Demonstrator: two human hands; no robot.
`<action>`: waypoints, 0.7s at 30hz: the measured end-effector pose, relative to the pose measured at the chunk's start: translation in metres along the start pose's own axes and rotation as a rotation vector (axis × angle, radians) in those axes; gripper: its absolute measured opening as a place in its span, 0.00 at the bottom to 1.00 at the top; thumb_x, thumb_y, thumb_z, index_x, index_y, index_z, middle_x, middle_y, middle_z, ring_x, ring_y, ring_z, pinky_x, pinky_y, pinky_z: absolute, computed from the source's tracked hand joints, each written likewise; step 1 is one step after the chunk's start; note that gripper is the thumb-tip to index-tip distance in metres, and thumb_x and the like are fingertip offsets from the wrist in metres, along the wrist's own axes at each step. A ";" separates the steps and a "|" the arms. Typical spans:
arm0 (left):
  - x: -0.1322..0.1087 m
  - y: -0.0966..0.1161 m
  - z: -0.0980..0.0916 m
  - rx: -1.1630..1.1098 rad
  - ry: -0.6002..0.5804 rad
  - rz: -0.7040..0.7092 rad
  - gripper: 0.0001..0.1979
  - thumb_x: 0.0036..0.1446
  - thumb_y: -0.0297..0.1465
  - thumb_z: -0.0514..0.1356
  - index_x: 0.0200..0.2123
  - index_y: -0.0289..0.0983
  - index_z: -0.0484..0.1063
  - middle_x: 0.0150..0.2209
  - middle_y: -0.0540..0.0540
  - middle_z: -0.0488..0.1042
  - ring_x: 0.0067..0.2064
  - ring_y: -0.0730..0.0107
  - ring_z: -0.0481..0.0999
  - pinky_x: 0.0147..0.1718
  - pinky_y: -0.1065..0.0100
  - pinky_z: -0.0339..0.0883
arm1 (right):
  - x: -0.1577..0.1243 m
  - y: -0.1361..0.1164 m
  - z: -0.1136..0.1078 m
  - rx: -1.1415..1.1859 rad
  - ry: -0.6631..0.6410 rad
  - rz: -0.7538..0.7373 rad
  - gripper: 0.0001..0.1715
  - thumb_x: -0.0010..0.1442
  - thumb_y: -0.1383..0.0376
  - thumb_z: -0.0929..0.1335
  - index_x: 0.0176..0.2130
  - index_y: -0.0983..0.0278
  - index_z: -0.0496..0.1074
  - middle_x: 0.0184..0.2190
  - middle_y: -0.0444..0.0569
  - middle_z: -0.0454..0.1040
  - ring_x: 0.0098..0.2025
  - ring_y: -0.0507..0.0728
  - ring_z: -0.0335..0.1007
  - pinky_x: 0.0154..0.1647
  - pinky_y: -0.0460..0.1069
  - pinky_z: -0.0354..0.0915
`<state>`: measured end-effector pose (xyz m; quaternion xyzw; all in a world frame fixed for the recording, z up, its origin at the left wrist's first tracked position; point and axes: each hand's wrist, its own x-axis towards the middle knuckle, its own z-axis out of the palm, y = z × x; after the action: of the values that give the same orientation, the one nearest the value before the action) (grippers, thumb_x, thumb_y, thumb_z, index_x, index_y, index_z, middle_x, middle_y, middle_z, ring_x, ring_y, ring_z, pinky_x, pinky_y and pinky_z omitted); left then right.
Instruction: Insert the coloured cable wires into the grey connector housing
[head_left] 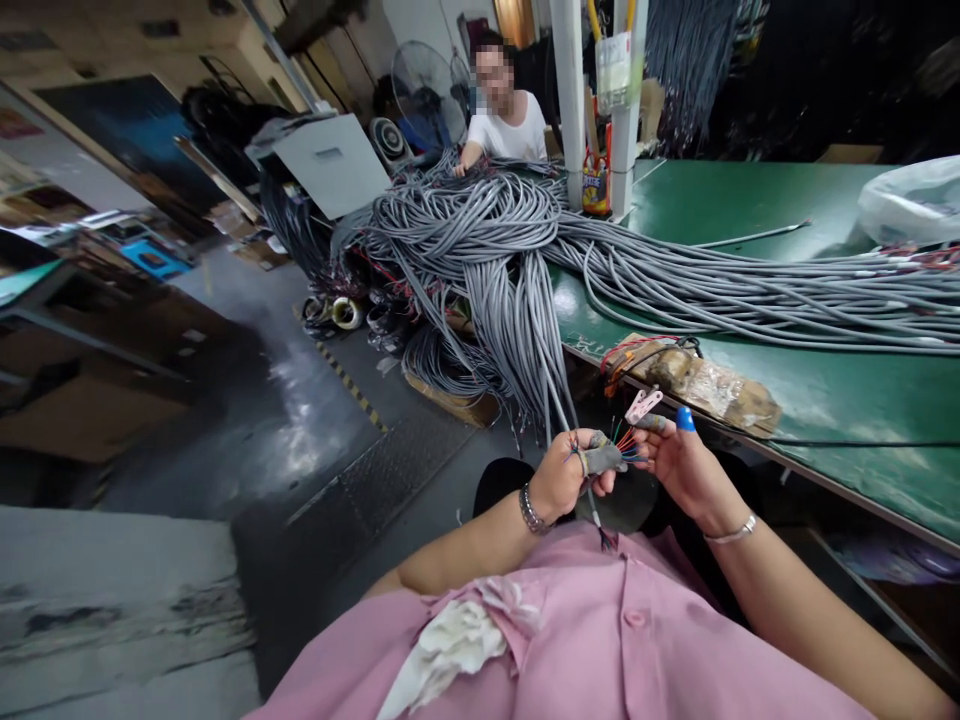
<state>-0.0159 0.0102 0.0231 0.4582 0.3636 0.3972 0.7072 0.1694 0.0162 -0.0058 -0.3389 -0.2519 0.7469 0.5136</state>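
Note:
My left hand (574, 475) is closed around the end of a grey cable, with grey coverings on its thumb and finger. Thin coloured wires (627, 446) in red, green, blue and other colours fan out from that grip toward the right. My right hand (690, 470) is at the wire tips, its thumb in a blue finger cot (685, 419) raised away from the grey-covered forefinger. Its fingertips touch or nearly touch the wires; I see none pinched. Another stripped cable end (600, 530) hangs below my left hand. A pink clip (643, 406) is just above the forefinger.
Long grey cables (480, 215) are heaped over the green bench (750, 200) and hang off its edge. A taped wooden block (705, 380) lies at the front edge. A co-worker (510, 110) sits behind the heap, one hand on the cables. A plastic bag (911, 200) is at right.

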 end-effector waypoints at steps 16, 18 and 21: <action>0.021 -0.006 0.000 0.014 -0.073 -0.112 0.16 0.48 0.40 0.65 0.23 0.32 0.71 0.15 0.49 0.70 0.15 0.78 0.64 0.15 0.74 0.55 | 0.027 -0.003 0.024 0.050 0.099 -0.104 0.25 0.51 0.42 0.72 0.32 0.61 0.74 0.22 0.43 0.69 0.23 0.52 0.65 0.24 0.48 0.66; 0.022 -0.006 0.001 0.033 -0.077 -0.123 0.15 0.48 0.39 0.65 0.24 0.31 0.72 0.16 0.49 0.70 0.15 0.78 0.64 0.15 0.74 0.56 | 0.028 -0.003 0.026 0.048 0.117 -0.131 0.25 0.51 0.43 0.72 0.31 0.61 0.73 0.23 0.44 0.70 0.23 0.52 0.65 0.25 0.48 0.66; 0.022 -0.006 0.001 0.050 -0.077 -0.125 0.15 0.48 0.39 0.65 0.24 0.31 0.72 0.16 0.49 0.70 0.15 0.78 0.63 0.15 0.74 0.56 | 0.027 -0.002 0.028 0.073 0.103 -0.115 0.25 0.51 0.42 0.71 0.33 0.61 0.74 0.25 0.44 0.71 0.25 0.52 0.66 0.26 0.48 0.66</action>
<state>-0.0046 0.0280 0.0139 0.4672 0.3739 0.3248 0.7324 0.1433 0.0413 0.0070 -0.3432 -0.2168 0.7065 0.5798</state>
